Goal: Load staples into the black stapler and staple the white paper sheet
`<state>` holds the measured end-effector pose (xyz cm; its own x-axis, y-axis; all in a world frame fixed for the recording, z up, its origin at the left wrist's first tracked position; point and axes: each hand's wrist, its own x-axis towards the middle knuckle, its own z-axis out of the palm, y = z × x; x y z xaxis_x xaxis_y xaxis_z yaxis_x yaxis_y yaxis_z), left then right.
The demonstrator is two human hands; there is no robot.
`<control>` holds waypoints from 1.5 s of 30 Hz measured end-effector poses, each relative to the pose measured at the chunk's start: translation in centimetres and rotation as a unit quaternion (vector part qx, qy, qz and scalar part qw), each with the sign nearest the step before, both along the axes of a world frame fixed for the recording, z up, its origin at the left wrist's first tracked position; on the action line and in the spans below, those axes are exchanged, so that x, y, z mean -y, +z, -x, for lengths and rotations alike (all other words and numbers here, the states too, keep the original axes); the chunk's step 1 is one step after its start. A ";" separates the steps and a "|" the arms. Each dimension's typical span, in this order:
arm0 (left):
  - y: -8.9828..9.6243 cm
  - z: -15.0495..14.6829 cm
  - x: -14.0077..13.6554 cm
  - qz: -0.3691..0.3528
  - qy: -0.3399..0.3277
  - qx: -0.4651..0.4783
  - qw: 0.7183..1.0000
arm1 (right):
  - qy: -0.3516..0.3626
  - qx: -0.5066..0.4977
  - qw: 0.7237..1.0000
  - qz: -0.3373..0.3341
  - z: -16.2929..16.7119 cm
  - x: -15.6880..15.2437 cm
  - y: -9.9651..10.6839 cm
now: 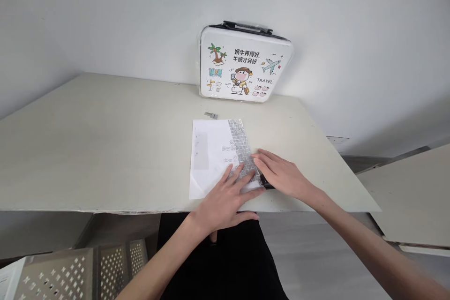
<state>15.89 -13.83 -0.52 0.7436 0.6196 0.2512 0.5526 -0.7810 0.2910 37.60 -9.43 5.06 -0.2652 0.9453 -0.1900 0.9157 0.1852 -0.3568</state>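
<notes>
A white sheet of paper (pixel 207 180) with small print lies near the table's front edge. Along its right side runs a strip with a grey brick-like grid pattern (pixel 239 138); whether it is printed or a separate layer, I cannot tell. My left hand (pixel 225 201) rests flat on the lower right part of the sheet, fingers spread. At the sheet's lower right corner, my right hand (pixel 281 173) covers a black object (pixel 266 183), its fingers close together over it. Most of that object is hidden, so its kind does not show. Beyond the sheet lies a small grey piece (pixel 211 115).
A white case (pixel 225 84) with cartoon drawings and a black handle stands at the back, against the wall. The pale tabletop (pixel 105 150) ends just in front of my hands. Below on the left are perforated beige baskets (pixel 59 276); another pale surface (pixel 415 197) is at right.
</notes>
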 end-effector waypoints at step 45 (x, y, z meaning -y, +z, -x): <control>1.9 1.3 0.1 0.009 -0.005 -0.011 1.000 | -0.089 -0.188 0.961 -0.184 -8.6 4.4 -5.7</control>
